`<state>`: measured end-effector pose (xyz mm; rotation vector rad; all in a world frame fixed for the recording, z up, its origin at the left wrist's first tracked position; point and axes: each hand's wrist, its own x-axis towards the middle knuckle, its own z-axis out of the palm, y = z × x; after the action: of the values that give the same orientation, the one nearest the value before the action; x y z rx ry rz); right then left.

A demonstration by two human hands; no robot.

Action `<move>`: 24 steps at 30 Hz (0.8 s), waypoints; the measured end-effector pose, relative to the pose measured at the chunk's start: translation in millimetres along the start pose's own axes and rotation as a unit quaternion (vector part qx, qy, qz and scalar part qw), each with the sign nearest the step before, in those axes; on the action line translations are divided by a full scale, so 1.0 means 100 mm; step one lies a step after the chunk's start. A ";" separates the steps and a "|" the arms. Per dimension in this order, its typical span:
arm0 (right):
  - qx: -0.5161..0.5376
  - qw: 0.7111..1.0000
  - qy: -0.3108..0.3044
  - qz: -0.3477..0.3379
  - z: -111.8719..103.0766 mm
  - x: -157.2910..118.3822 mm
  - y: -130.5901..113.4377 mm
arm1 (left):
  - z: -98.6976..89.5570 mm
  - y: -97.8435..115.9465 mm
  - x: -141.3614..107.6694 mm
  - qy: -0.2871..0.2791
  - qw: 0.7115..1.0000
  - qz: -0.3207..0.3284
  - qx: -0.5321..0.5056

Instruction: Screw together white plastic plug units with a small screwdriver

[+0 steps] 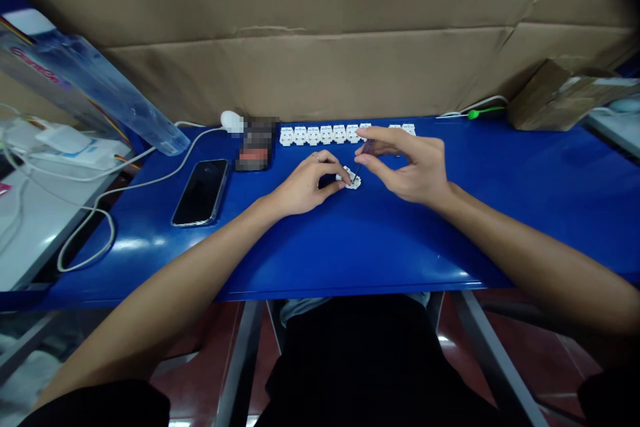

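Note:
A small white plastic part [354, 181] lies on the blue tabletop [330, 247], in front of a row of similar white parts [326, 134]. My left hand [311, 181] pinches its left edge between thumb and fingers. My right hand [407, 163] is closed on the handle of a thin screwdriver [369, 146], tilted so that its dark shaft runs down to the white part. The tip seems to touch the part, though it is too small to be sure. My right hand hides some of the row.
A phone [201, 193] lies on the left, near a blurred dark item [256, 145] and a white cable [113, 230]. A clear plastic bottle-like container [120, 93] leans at the far left. A cardboard box [547, 97] and a green-tipped item [474, 114] sit at the back right.

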<state>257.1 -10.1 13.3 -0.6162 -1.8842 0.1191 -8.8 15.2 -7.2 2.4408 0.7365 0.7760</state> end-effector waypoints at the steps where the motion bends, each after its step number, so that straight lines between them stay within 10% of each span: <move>1: -0.019 1.000 0.016 -0.003 -0.01 0.00 0.01 | 0.00 0.00 0.00 -0.002 1.000 0.000 0.001; 24: 0.001 1.000 0.006 0.013 -0.02 0.04 -0.04 | -0.01 0.01 0.00 -0.010 1.000 -0.007 0.019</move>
<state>256.2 -11.9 18.2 -0.6384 -1.8646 0.1338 -9.1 15.4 -5.8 2.4715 0.7673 0.7378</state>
